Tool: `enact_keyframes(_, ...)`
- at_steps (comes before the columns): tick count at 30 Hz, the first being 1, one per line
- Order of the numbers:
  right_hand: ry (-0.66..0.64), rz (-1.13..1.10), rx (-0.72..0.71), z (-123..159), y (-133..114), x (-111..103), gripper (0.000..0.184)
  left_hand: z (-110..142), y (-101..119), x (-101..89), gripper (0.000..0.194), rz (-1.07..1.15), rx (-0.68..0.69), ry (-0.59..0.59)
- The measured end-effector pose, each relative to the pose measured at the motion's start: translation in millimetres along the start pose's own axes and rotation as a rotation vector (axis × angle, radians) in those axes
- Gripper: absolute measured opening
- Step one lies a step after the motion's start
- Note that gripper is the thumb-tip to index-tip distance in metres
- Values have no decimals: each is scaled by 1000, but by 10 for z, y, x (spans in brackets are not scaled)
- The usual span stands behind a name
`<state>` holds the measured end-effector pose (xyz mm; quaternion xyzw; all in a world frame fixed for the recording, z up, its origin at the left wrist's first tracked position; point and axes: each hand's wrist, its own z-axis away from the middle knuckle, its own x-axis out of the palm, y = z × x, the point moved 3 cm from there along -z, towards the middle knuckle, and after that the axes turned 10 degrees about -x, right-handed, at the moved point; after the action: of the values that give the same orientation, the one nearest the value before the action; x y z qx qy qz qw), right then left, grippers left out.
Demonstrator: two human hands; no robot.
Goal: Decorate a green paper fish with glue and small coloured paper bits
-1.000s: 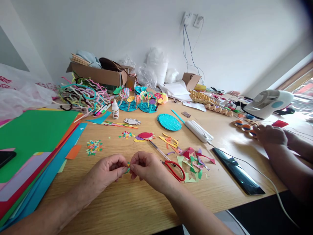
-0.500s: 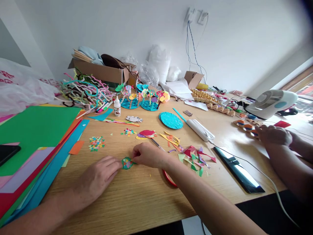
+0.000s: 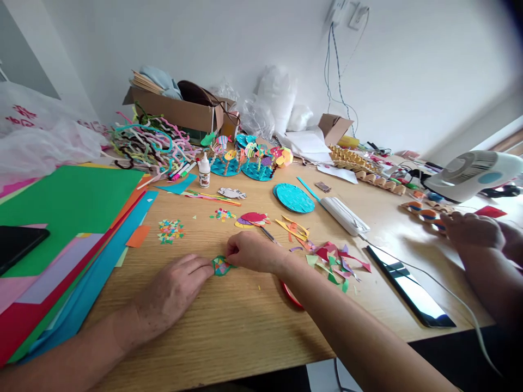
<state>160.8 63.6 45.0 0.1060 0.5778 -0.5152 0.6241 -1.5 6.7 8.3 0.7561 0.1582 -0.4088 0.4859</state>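
A small green paper fish covered with colored paper bits lies flat on the wooden table between my hands. My left hand rests on the table with its fingers stretched out, the tips touching the fish's left edge. Over the fish's right end, my right hand is closed in a pinch; what is between its fingertips is hidden. Beyond the hands are a pile of paper confetti, a smaller confetti pile and red, purple and yellow paper cutouts. Scissors with a red handle lie partly under my right forearm.
Colored paper sheets and a black phone lie at left. Farther back are a glue bottle, pipe cleaners and blue discs. Paper scraps, a tablet, a fan and another person's hands are at right.
The whole view has shifted, so things appear slightly farther right. My hands keep nearly the same places at the paper fish, with the right hand still pinched over its right end.
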Motion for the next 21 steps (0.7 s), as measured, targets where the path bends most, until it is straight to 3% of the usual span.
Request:
enact_keyframes(10,-34,46,20,-16,-15,3,16,28,42,12,34,-274,254,150)
enact_keyframes(21,-32,71,42,-9,-49,3,17,26,68,5,35,-312,308,202)
